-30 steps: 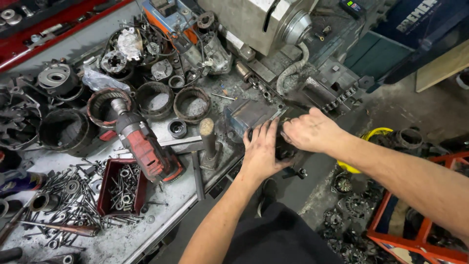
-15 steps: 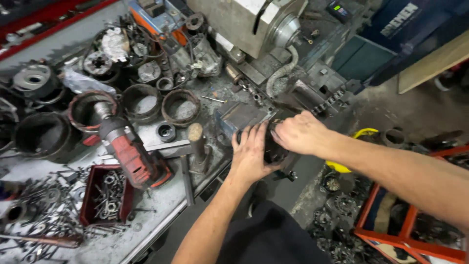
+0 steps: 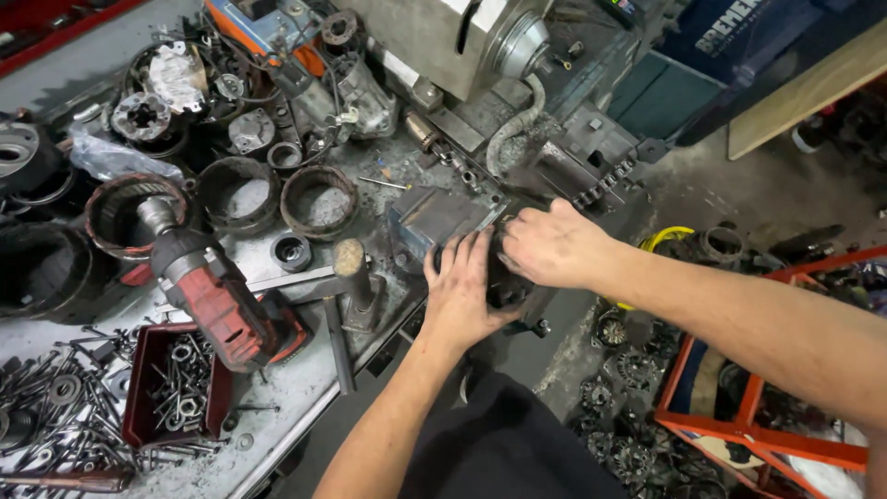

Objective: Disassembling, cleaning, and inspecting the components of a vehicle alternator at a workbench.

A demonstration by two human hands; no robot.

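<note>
- Left hand and right hand both clasp a dark round metal part at the bench edge, beside the grey steel vise.
- Part mostly hidden by fingers; shape unclear.
- Red cordless drill lies well left.

Dark blue panel with white lettering top right, beside tan board; clear plastic bag far left.

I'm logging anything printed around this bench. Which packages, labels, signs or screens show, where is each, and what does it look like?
Lettered panel: top right, behind the machine; dark blue, slanted, with white block lettering.
Small display: top edge, just left of that panel; dark, with small coloured marks, mostly cut off.
Plastic bag: far left on the bench; clear, crumpled, no print visible.
No other labels are legible.
</note>
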